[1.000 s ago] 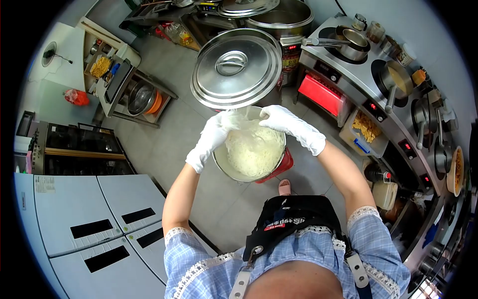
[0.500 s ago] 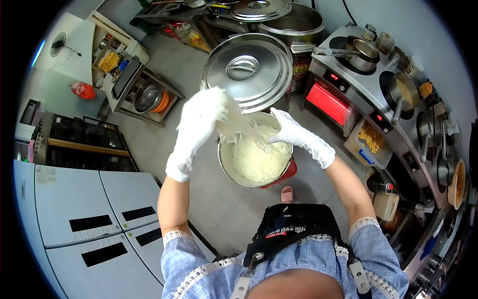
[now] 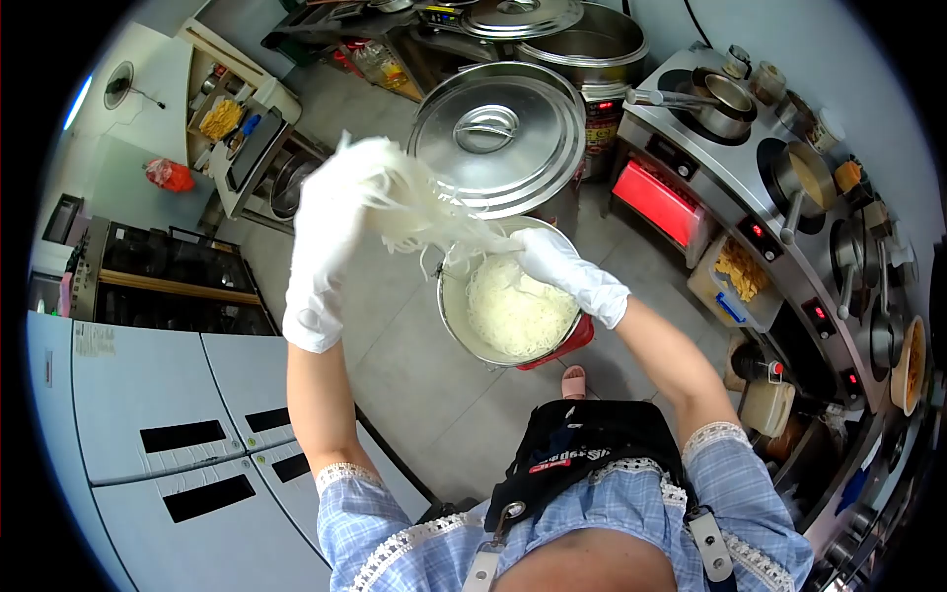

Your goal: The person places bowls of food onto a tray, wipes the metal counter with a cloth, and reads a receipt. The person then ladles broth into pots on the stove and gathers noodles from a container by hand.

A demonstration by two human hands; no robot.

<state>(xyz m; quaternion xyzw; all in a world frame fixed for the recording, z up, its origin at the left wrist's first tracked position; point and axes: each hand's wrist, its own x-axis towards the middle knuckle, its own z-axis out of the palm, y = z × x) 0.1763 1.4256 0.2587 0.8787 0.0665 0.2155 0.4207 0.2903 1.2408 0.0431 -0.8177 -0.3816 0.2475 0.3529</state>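
Observation:
My left hand [image 3: 340, 212], in a white glove, is raised to the left of a deep metal pot [image 3: 452, 321] and is closed around a bunch of white noodles [image 3: 409, 202]. Strands trail from it to the right, toward the pot's far rim. My right hand [image 3: 552, 261], also gloved in white, is above the pot's right side, with its fingers closed on the trailing end of the bunch. More white noodles [image 3: 518, 311] lie inside the pot. Something red [image 3: 582, 340] shows beneath the pot.
A large lidded steel pot [image 3: 498, 138] stands just beyond. To the right, a cooking counter [image 3: 681, 148] carries several saucepans, with a plastic bin [image 3: 730, 281] below. White cabinets [image 3: 138, 395] are at the left. A wheeled-looking cart [image 3: 242, 178] stands at the far left.
My left hand has moved left and up, drawing the noodles out longer. My right hand has shifted left and down, and its spread fingers have closed on the strands.

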